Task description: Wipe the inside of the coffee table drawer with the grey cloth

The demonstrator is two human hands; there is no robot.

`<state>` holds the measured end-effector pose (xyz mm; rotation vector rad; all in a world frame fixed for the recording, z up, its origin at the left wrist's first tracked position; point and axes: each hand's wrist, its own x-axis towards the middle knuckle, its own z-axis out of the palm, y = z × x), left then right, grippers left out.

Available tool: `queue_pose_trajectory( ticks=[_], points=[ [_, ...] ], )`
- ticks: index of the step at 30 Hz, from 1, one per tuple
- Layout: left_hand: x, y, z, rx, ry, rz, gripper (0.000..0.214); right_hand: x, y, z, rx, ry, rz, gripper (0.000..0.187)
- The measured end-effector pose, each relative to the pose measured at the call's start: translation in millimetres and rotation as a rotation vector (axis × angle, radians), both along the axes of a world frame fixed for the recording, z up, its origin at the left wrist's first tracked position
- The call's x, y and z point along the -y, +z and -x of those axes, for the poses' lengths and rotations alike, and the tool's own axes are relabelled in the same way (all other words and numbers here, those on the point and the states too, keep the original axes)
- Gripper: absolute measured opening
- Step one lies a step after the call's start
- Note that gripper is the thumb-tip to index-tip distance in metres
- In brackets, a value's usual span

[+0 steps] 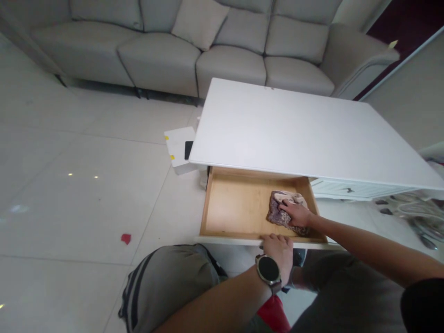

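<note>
A wooden drawer (236, 203) stands pulled out from under a white coffee table (294, 129). My left hand (277, 252), with a watch on its wrist, grips the drawer's white front edge. My right hand (294, 213) reaches into the drawer and presses down on a crumpled purple and beige cloth (277, 213) lying at the drawer's right side. The rest of the drawer's wooden bottom is bare.
A grey sofa (194, 46) with a cushion stands behind the table. A small white box (178, 150) sits on the tiled floor left of the table. A red scrap (126, 238) lies on the floor. Cables (416, 212) lie at the right. My knees are below the drawer.
</note>
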<state>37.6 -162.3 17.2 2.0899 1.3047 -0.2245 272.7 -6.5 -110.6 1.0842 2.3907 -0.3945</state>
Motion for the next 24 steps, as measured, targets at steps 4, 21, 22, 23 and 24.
queue_pose_trajectory(
  ticks=[4, 21, 22, 23, 24],
  points=[
    [-0.4, 0.9, -0.5, -0.003, 0.026, 0.023, 0.045, 5.4, -7.0, 3.0, -0.132, -0.136, -0.042, 0.064],
    [4.5, -5.0, -9.2, -0.034, 0.099, -0.029, 0.049, -38.1, -0.2, 134.9, -0.155, -0.184, -0.130, 0.063],
    [4.4, -4.3, -9.8, -0.036, 0.106, -0.026, 0.049, -41.3, 1.5, 150.9, -0.150, -0.155, -0.125, 0.062],
    [4.3, -3.6, -10.5, -0.040, 0.112, -0.022, 0.048, -44.2, 2.7, 167.1, -0.148, -0.125, -0.120, 0.062],
    [4.1, -2.9, -11.4, -0.047, 0.115, -0.021, 0.047, -46.7, 3.5, 183.2, -0.149, -0.095, -0.111, 0.064]
  ],
)
